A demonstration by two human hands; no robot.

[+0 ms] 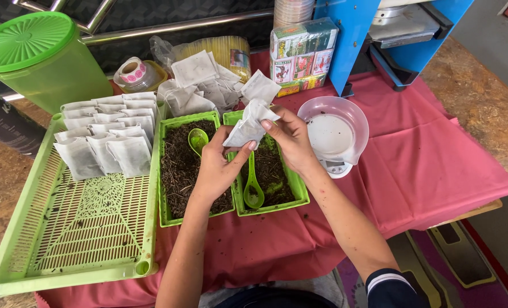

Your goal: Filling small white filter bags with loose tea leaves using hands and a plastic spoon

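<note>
Matt paper sachet [248,122], glossy plastic trays [168,217].

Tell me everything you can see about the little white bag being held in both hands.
The white bag is a small, soft pouch of thin, paper-like or fabric-like material, creased and slightly crumpled. It is held up in the air, tilted, above the two green trays of dark loose material. The left hand pinches its lower edge from below, while the right hand grips its upper right side with the fingers near the top opening. Whether anything is inside cannot be told.

White sachet [248,124], upright betw. fingers
</note>
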